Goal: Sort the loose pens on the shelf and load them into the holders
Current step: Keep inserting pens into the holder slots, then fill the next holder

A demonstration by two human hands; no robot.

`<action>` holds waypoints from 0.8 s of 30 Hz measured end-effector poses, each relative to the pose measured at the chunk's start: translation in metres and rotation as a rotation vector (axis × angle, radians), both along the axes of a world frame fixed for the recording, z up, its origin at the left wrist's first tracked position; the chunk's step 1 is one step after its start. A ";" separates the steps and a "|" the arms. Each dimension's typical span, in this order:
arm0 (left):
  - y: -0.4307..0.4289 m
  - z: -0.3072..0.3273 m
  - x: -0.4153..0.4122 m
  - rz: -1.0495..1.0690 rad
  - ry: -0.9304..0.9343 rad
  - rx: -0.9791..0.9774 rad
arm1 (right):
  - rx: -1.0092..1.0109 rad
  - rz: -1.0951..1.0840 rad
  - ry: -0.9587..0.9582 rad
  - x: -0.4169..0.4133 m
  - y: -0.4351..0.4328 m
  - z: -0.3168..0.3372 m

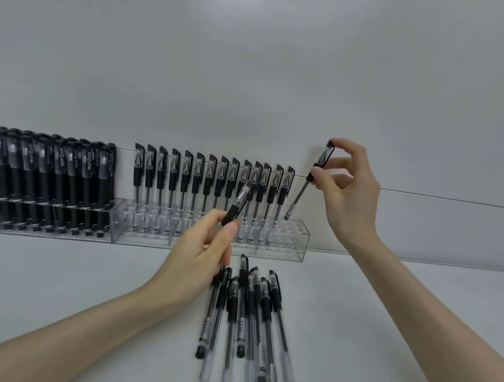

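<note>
Head view: my right hand [349,186] is at 3 o'clock, thumb and fingertips pinching a capped pen [308,185] just below its cap. That pen is tilted, cap toward 1 o'clock. Its lower end is over the open holes at the right end of the clear holder [291,251]; I cannot tell if it has entered a hole. A row of clear-barrelled pens [215,178] stands upright in the holder's back holes. At 9 o'clock a second holder [115,222] is packed with dark-barrelled pens [42,177]. My left hand [197,251], near centre, pinches another pen [237,204] between thumb and curled fingers, cap up in front of the standing row. At 6 o'clock the loose pens [250,315] lie bunched on the white shelf [380,315], just beside my left hand.
</note>
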State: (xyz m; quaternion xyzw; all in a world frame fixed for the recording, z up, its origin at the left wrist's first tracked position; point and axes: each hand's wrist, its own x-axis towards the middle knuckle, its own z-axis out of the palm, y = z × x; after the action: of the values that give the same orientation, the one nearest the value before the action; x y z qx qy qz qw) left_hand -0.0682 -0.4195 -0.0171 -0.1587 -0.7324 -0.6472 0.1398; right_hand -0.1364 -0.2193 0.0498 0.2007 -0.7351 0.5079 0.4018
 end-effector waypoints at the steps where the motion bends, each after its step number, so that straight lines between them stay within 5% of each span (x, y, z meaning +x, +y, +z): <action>1: 0.000 0.000 0.000 0.015 0.013 -0.011 | 0.020 0.000 -0.002 -0.003 -0.001 -0.002; 19: -0.003 -0.001 -0.003 0.047 0.024 0.002 | 0.322 -0.037 -0.127 -0.024 0.005 -0.018; 24: -0.002 0.001 -0.004 0.035 -0.010 0.043 | 0.167 -0.011 -0.134 0.001 -0.005 -0.016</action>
State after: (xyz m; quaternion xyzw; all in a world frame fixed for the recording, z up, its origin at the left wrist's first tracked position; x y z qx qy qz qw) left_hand -0.0720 -0.4213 -0.0165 -0.1396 -0.7216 -0.6612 0.1505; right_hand -0.1358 -0.2240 0.0339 0.1950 -0.8011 0.4549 0.3365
